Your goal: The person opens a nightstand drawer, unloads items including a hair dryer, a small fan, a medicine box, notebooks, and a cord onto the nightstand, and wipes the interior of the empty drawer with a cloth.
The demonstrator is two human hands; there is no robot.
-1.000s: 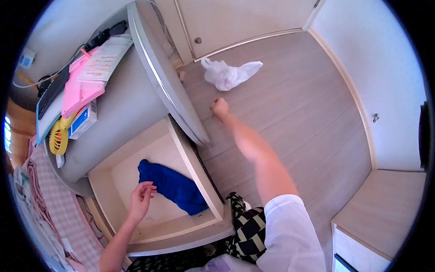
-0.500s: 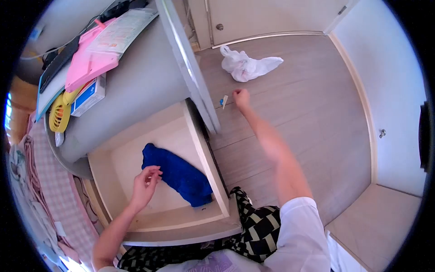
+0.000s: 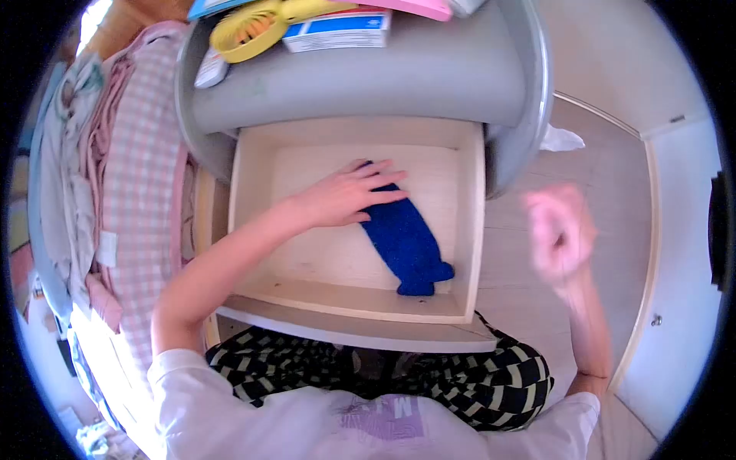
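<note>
A dark blue fuzzy cloth (image 3: pixel 406 241), long and narrow with a small lobe at its near end, lies slantwise in the pulled-out wooden drawer (image 3: pixel 322 294). My left hand (image 3: pixel 356 193) rests over the cloth's far end with its fingers spread, covering part of it. Outside the drawer, to the right, my right hand (image 3: pixel 563 230) is raised above the floor. Motion blurs it, but its fingers look curled in; whatever they may hold cannot be made out.
Above the drawer, a grey shelf (image 3: pixel 368 92) carries a yellow handheld fan (image 3: pixel 249 32) and a blue-and-white box (image 3: pixel 337 32). Checked pink bedding (image 3: pixel 142 184) hangs at the left. Part of a white plastic bag (image 3: pixel 562 139) shows on the floor at the right.
My view has turned from the floor toward the drawer. My right hand has come back from near the floor by the white bag. My left hand has moved onto the blue cloth and spread its fingers.
</note>
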